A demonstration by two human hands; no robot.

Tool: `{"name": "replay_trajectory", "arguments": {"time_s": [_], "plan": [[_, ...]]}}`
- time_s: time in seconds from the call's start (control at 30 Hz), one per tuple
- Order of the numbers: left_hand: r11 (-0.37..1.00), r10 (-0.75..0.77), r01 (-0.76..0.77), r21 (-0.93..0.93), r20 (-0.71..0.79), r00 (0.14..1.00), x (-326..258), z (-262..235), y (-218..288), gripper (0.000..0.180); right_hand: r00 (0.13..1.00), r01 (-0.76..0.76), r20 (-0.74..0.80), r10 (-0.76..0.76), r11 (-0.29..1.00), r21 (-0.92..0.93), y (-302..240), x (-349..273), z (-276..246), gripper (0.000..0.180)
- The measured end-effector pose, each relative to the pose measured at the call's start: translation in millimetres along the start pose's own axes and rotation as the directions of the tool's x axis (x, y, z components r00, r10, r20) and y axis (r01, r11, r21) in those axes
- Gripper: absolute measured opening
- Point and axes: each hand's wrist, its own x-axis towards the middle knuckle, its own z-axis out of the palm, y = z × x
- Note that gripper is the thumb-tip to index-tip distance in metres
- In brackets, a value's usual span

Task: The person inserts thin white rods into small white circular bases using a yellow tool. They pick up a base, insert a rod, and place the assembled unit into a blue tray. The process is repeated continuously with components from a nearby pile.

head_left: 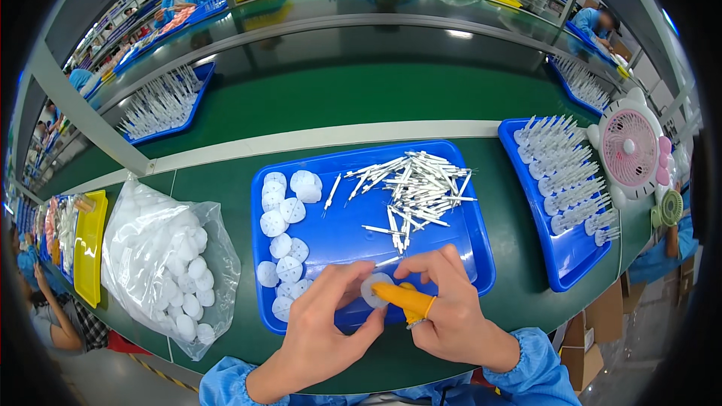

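My left hand [328, 322] is closed around the edge of a small, round white plastic disc [371, 292] above the front of a blue tray [481, 259]. My right hand [453, 311], with a yellow finger cot [407, 301] on one finger, presses against the same disc. A thin white stick [389, 262] shows just beyond the fingertips; whether it joins the disc is hidden. Loose white discs with small holes [288, 269] lie along the tray's left side. A heap of slim white sticks with thin wire ends [412, 188] fills its far right part.
A clear bag of white discs [162, 256] lies left, beside a yellow tray [91, 248]. On the right, a blue tray [565, 274] holds rows of upright stick-and-disc pieces [560, 169], next to a pink-and-white fan [629, 146]. Across the green belt [338, 79], co-workers sit at benches.
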Motion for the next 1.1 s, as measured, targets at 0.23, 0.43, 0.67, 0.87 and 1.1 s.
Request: {"name": "replay_trajectory", "arguments": {"time_s": [0.23, 0.43, 0.67, 0.87, 1.1], "plan": [[1.000, 0.006, -0.006, -0.002, -0.002, 1.000, -0.3, 1.1, -1.0, 0.054, 1.000, -0.019, -0.012, 0.019, 0.999, -0.038, 4.3, 1.4, 3.9, 0.037], [0.999, -0.029, 0.029, -0.022, -0.002, 1.000, -0.8, 1.2, -1.7, 0.054, 0.999, -0.036, -0.024, 0.036, 0.999, -0.002, -0.7, 1.3, -0.1, 0.038], [0.999, -0.046, 0.046, -0.019, 0.009, 0.999, -0.7, -0.7, -2.2, 0.056, 1.000, 0.000, 0.024, -0.001, 1.000, 0.017, -1.1, -0.7, -1.3, 0.042], [0.998, -0.063, 0.063, -0.028, 0.009, 0.998, 0.3, -1.3, -2.8, 0.057, 1.000, 0.008, 0.003, -0.008, 1.000, 0.028, -2.4, -3.4, 0.6, 0.036], [0.998, -0.058, 0.058, -0.025, 0.013, 0.998, 0.2, -0.1, -2.3, 0.056, 0.999, 0.043, 0.016, -0.042, 0.998, -0.043, -0.5, -3.2, 1.8, 0.045]]}}
